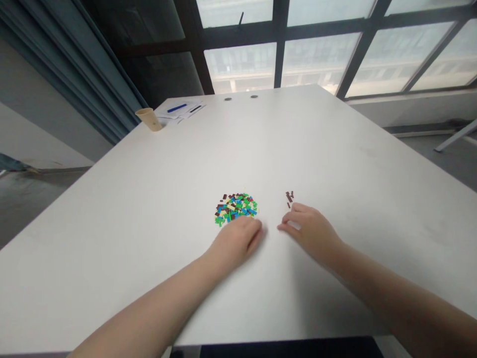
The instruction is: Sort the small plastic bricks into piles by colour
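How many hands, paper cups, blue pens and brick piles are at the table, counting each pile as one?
Mixed-colour brick heap: 1
Dark brown brick cluster: 1
Paper cup: 1
Blue pen: 1
Hands: 2
Total: 6

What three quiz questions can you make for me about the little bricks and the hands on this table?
1. Which is nearer the small group of dark brown bricks: the left hand or the right hand?
2. True or false: the big mixed pile of bricks has green, blue and yellow pieces in it.
3. What is the long blue thing lying on the papers, near the paper cup at the far side of the white table?

Key: 1. The right hand. 2. True. 3. A pen.
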Tool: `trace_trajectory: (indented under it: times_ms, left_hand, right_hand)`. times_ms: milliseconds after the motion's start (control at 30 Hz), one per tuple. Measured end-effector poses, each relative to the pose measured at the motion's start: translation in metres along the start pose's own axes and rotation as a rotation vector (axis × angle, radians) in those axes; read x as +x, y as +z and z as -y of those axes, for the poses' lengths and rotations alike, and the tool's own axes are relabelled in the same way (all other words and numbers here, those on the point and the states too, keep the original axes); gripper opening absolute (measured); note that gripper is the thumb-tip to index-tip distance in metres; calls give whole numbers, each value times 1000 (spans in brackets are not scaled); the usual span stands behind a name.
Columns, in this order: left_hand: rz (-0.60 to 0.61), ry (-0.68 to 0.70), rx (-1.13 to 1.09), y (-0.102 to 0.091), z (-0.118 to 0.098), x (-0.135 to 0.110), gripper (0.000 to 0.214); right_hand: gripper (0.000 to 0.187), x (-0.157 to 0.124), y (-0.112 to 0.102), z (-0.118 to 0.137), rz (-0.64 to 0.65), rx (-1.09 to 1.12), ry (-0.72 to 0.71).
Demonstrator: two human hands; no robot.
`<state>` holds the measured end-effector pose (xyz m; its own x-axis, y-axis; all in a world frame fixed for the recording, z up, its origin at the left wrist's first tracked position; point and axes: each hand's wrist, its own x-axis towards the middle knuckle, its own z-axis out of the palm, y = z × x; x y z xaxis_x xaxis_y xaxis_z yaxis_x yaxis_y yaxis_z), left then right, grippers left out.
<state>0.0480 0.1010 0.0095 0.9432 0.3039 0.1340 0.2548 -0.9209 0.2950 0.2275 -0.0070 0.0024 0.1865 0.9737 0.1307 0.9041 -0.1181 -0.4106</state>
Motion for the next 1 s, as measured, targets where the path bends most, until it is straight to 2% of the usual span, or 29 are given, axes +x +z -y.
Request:
trace_trajectory:
  times_ms: [67, 100, 167, 267, 400, 633, 833, 1000]
  left_hand:
    - [-125, -247, 93, -7, 18, 4, 22]
    - [-173, -315, 136, -9, 27, 6, 22]
    - [-206, -364, 178, -13, 40, 9, 21]
    - [-167, -343, 186, -12, 47, 10, 23]
    - [-107, -325, 181, -10, 42, 9, 22]
    - [-75, -347, 115, -12, 49, 5, 25]
    - [-16, -404, 312, -23, 45, 5, 21]
    - [14, -378, 325, -21, 37, 9, 18]
  right_hand:
    - [16, -4, 2, 9, 129, 52, -82]
    - [15, -6, 4, 12, 179, 65, -107]
    - [15, -7, 6, 16, 240, 78, -134]
    - [14, -8, 8, 18, 273, 91, -147]
    - [12, -9, 8, 19, 268, 97, -162]
    - [13, -10, 7, 17, 262, 110, -177]
    - [13, -10, 7, 17, 271, 98, -169]
    - [12, -10, 8, 17, 258, 99, -172]
